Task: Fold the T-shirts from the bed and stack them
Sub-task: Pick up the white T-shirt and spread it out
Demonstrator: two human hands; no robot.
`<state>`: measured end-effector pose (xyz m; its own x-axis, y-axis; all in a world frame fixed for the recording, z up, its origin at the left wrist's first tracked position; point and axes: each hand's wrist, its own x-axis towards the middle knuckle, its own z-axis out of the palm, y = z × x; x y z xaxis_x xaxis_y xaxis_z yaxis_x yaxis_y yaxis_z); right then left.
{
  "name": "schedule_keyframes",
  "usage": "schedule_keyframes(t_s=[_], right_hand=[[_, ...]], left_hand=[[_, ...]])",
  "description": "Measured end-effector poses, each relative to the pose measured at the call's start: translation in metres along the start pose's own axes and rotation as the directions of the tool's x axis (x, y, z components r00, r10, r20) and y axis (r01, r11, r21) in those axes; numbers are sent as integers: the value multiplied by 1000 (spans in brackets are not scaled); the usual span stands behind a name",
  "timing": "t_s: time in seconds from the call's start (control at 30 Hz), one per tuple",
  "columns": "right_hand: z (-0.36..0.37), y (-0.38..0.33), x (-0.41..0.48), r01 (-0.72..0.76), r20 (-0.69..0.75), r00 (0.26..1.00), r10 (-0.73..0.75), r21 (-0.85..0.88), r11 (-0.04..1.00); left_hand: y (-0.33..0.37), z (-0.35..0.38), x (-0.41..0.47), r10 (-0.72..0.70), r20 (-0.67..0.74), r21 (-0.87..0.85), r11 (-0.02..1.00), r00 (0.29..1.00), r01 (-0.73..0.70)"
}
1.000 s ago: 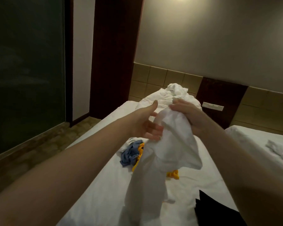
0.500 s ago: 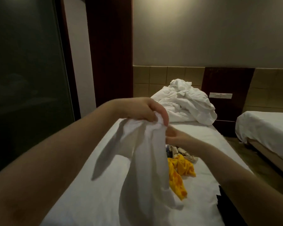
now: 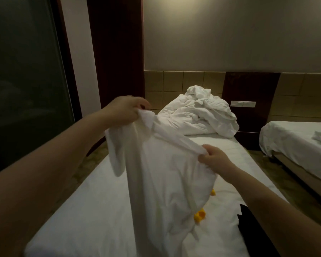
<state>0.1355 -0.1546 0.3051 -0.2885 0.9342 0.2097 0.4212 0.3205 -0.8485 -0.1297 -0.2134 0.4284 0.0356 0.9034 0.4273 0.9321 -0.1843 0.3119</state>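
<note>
Two grips in view, both pinching one white T-shirt (image 3: 165, 173). The left grip (image 3: 126, 110) clamps the shirt's top edge, raised. The right grip (image 3: 214, 160) clamps the same edge, lower and nearer. The shirt hangs between and below them, over the bed (image 3: 82, 210). Below the right grip, yellow cloth (image 3: 199, 216) shows in two patches past the shirt's edge. One black item (image 3: 252, 229) lies nearer than that grip. One heap of white bedding (image 3: 202, 115) lies beyond both grips. A second bed (image 3: 295, 141) stands to the right of the right grip.
</note>
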Motion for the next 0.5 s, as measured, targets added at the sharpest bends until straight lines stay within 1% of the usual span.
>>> schedule_keyframes(t_s=[0.03, 0.07, 0.1, 0.13, 0.17, 0.2, 0.23, 0.27, 0.3, 0.33, 0.4, 0.47, 0.5], right_hand=[[-7, -1, 1, 9, -63, 998, -9, 12, 1000], [-13, -3, 0, 22, -112, 994, -17, 43, 999], [-19, -5, 0, 28, -147, 989, -19, 64, 998], [-23, -7, -1, 42, -164, 986, -31, 68, 997], [-26, -8, -2, 52, -162, 986, -45, 44, 998], [-29, -9, -2, 55, -144, 988, -55, 2, 998], [-30, -10, -3, 54, -118, 991, -59, -50, 997], [-32, -11, -4, 52, -93, 994, -61, -99, 994], [-33, -13, -5, 52, -77, 995, -63, -135, 989], [-35, -15, -6, 64, -71, 995, -76, -152, 986], [-39, -15, -7, 111, -93, 988, -124, -139, 984], [-42, -11, -9, 136, -139, 978, -156, -144, 980], [-44, -8, -9, 141, -159, 973, -169, -173, 975]], left_hand=[[-7, 2, -3, -74, 145, -24, 997, 987, 78], [-15, 4, -7, -132, 335, -41, 987, 933, 155], [-22, 6, -15, -179, 517, -73, 965, 837, 251], [-26, 10, -23, -205, 654, -127, 919, 728, 374], [-29, 15, -30, -208, 727, -201, 847, 655, 492], [-33, 22, -35, -215, 734, -284, 764, 644, 579], [-38, 30, -39, -251, 703, -357, 685, 665, 636], [-43, 37, -41, -295, 664, -401, 635, 687, 660], [-46, 40, -45, -312, 639, -422, 622, 703, 660], [-47, 42, -48, -296, 640, -435, 622, 710, 651], [-48, 40, -55, -208, 669, -491, 597, 714, 634], [-47, 35, -62, -87, 680, -587, 531, 728, 611], [-48, 34, -64, -42, 662, -634, 500, 748, 590]])
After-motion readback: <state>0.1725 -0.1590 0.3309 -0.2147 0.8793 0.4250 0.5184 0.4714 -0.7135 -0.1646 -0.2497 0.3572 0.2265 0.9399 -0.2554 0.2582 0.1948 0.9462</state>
